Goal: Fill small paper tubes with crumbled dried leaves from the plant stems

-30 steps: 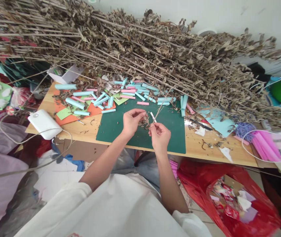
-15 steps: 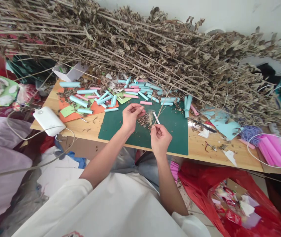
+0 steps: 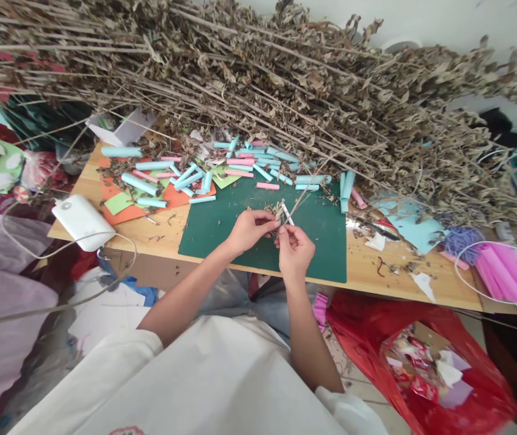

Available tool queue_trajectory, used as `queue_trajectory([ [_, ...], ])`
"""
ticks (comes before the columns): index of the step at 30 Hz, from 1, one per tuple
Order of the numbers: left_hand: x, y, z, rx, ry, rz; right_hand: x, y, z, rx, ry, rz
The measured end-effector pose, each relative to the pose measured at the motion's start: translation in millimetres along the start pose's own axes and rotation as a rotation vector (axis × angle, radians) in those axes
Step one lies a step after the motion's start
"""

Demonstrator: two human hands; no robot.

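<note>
Over the green cutting mat [image 3: 321, 241] my two hands meet, fingertips nearly touching. My right hand [image 3: 295, 252] is closed in a pinch on a dried plant stem [image 3: 302, 196], which slants up toward the back. Beside the stem a thin white stick [image 3: 288, 212] pokes out behind my right fingers; I cannot tell whether it is held or lies on the mat. My left hand [image 3: 250, 232] is closed, thumb against fingers, at the dried leaves [image 3: 279, 210] on the stem. Its fingers mostly hide the heap of brown plant bits on the mat.
Dried stalks [image 3: 240, 78] spread across the back. Blue and pink paper rolls [image 3: 190, 178] lie along the mat's far edge. A white power bank [image 3: 81, 220] with a cable sits left. Right are a black pen [image 3: 383, 231] and purple yarn [image 3: 464, 244]; below hangs a red bag [image 3: 358, 326].
My left hand has moved right and down, from above the brown heap to the leaves by my right fingertips. My right hand stays nearly in place, pinching the stem.
</note>
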State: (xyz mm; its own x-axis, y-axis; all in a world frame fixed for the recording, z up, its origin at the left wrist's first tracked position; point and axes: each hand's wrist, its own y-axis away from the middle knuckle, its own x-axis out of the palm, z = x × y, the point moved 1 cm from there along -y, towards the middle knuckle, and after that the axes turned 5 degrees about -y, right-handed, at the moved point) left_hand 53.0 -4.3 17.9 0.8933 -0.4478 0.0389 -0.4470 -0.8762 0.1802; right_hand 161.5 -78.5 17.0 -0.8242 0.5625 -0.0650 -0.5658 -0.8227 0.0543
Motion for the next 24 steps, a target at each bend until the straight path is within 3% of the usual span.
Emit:
queue_trajectory([
  [4, 6.4, 0.2, 8.2, -0.106, 0.155, -0.014, 3.1, 1.6, -0.7, 0.023, 0.009, -0.008],
  [9, 12.7, 8.1, 9.3, -0.027, 0.094, -0.166, 9.2, 5.0, -1.2, -0.002, -0.012, -0.046],
  [17, 25.8, 13.8, -1.9, -0.145, 0.488, -0.164, 17.4, 6.5, 1.5, 0.001, -0.107, -0.091],
  [24, 19.1, 17.8, -1.2, -0.101, 0.348, -0.147, 13.9, 2.4, -4.4, 0.06, -0.167, -0.01],
])
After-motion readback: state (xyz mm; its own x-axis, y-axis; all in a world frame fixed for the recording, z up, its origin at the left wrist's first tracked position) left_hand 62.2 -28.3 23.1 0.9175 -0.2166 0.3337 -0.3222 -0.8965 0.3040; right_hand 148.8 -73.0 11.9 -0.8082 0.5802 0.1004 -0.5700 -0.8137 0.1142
